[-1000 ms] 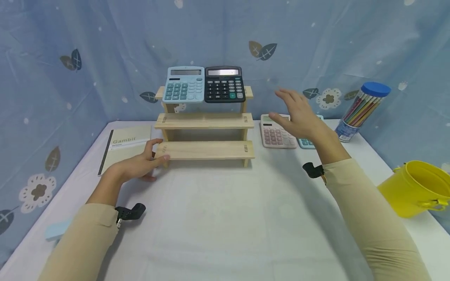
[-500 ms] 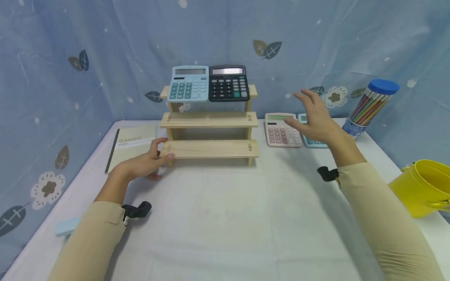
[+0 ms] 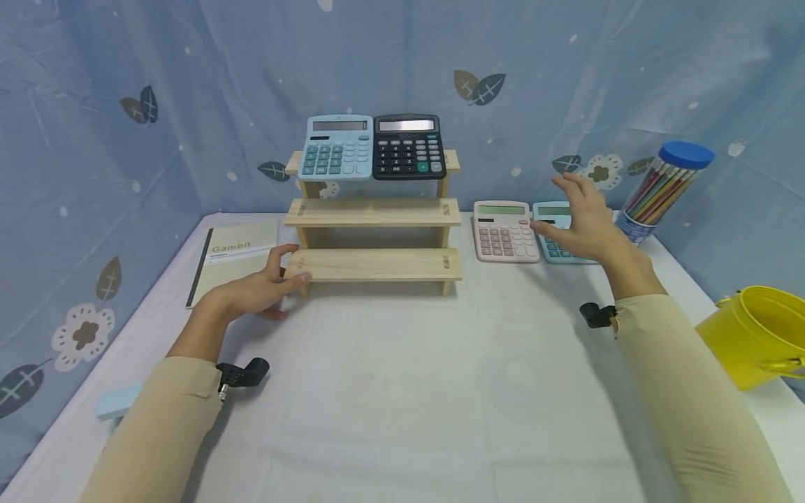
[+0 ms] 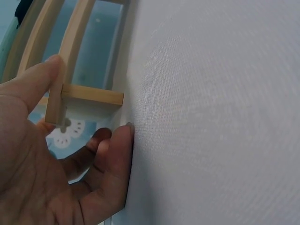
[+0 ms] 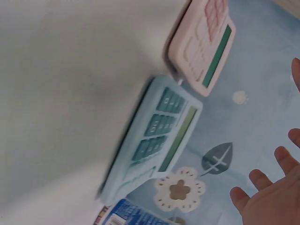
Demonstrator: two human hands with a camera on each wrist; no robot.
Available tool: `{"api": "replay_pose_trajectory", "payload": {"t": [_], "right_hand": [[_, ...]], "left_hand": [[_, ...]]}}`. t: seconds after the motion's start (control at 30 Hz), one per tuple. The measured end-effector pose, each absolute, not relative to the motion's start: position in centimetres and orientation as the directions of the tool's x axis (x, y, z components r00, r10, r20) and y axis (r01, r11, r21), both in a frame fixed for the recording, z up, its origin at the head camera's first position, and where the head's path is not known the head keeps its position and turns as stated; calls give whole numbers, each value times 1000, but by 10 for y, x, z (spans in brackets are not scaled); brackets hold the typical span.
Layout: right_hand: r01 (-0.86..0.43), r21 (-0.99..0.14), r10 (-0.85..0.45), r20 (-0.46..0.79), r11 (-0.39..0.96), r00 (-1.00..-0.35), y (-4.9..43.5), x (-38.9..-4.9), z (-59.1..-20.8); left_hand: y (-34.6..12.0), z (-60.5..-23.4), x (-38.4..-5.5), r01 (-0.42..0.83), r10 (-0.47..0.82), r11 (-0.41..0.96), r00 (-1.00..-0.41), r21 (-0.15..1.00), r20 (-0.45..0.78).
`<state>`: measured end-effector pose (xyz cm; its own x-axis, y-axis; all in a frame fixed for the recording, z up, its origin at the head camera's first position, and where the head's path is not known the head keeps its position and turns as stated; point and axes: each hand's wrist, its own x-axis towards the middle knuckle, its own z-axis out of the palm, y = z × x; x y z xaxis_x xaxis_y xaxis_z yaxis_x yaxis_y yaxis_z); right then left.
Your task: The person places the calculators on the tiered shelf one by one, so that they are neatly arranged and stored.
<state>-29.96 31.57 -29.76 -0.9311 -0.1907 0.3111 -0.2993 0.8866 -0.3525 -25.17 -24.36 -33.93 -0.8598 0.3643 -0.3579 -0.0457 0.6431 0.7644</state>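
Note:
My left hand [image 3: 248, 293] grips the left end of the bottom step of a three-tier wooden stand [image 3: 371, 265]. Its thumb lies against the front edge, as the left wrist view also shows, while other fingers reach round the end. My right hand [image 3: 588, 227] hovers with spread fingers over the right side, holding nothing. Below it, partly covered in the head view, lies a blue calculator [image 5: 154, 136]; a pink calculator [image 3: 505, 234] sits just left of that one. On the stand's top step, another light blue calculator [image 3: 336, 150] leans side by side with a black calculator [image 3: 409, 148].
A notebook [image 3: 234, 255] lies left of the stand. At the back right a blue-lidded tub of pencils [image 3: 666, 188] stands behind my right hand. A yellow bucket [image 3: 748, 342] is at the right edge, and a light blue object [image 3: 116, 403] sits beside my left sleeve.
My right hand has moved to the right and slightly down, from beside the pink calculator to over the blue one. The left hand keeps its place on the stand. The view has shifted a little.

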Motion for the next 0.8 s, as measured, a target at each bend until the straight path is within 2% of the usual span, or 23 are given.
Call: {"api": "replay_pose_trajectory", "payload": {"t": [0.37,0.5,0.8], "right_hand": [[-193,-409,-104,228,892,-968,334,-313,-314],[-132,-419,-73,154,898,-985,338,-318,-317],[-52,-385,-45,28,921,-999,345,-323,-330]], "left_hand": [[-244,-339,-251,-49,351,649,-866,759,-356],[-243,-340,-252,-55,352,646,-864,762,-361],[-243,-340,-252,-54,353,650,-862,758,-365]]}}
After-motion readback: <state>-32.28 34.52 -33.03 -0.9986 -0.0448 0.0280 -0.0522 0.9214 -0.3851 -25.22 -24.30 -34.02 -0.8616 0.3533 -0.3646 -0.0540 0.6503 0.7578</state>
